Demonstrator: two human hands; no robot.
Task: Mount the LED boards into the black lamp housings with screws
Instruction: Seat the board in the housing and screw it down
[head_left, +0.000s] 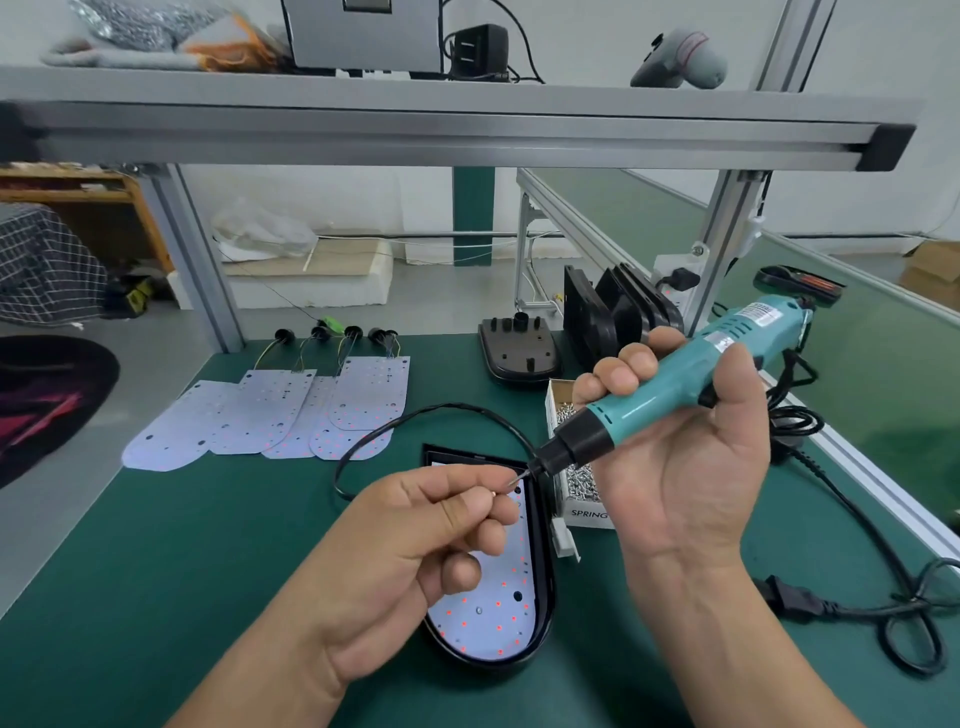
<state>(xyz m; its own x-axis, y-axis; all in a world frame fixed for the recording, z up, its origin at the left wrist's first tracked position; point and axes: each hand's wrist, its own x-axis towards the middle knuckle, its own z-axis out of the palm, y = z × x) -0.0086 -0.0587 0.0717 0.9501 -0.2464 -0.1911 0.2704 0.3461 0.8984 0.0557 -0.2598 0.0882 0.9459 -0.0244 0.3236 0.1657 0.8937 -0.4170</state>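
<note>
Your right hand (691, 467) gripped the teal screwdriver (675, 379); your left hand (415, 561) pinched a small screw (503, 490) at its bit, above the white LED board (488, 618) seated in the rounded black housing (544, 571).

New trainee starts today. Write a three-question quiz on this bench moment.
1. True or false: the right hand holds the screwdriver.
2. What does the left hand pinch at the bit? A) screw B) nut C) washer
3. Fill in: the board lies inside the black ____.
Key: 1 true; 2 A; 3 housing.
</note>
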